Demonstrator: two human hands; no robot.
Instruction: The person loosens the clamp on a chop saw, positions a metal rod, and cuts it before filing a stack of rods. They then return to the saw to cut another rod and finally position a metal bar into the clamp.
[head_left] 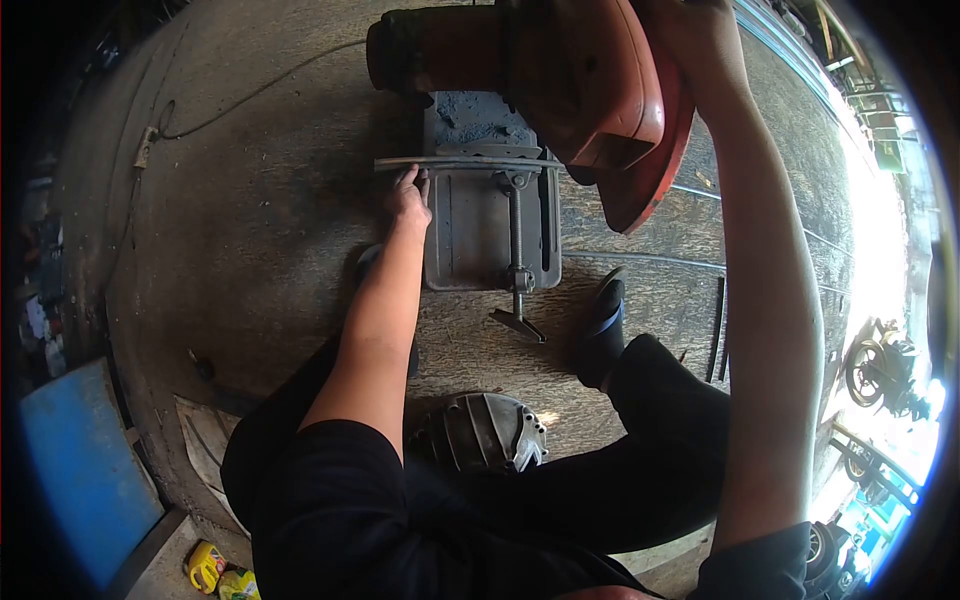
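Note:
An orange cut-off saw [590, 80] stands in front of me on a grey metal base [465, 230]. A thin metal rod [390, 163] lies crosswise over the base, against the screw clamp [517, 230]. My left hand [410, 200] is closed at the rod's left end, with the fingertips on it. My right hand [700, 40] is wrapped around the saw's handle at the top edge of the view, though the handle is largely hidden. The saw's orange guard [655, 170] hangs to the right of the base, and the blade's cutting edge is mostly hidden.
A finned metal cover [485, 430] lies on the worn board floor [270, 220] between my legs. A cable [280, 80] runs to a socket [145, 148] at left. Long metal rods [640, 260] lie on the right. A blue panel [85, 470] and yellow bottle [205, 565] are lower left.

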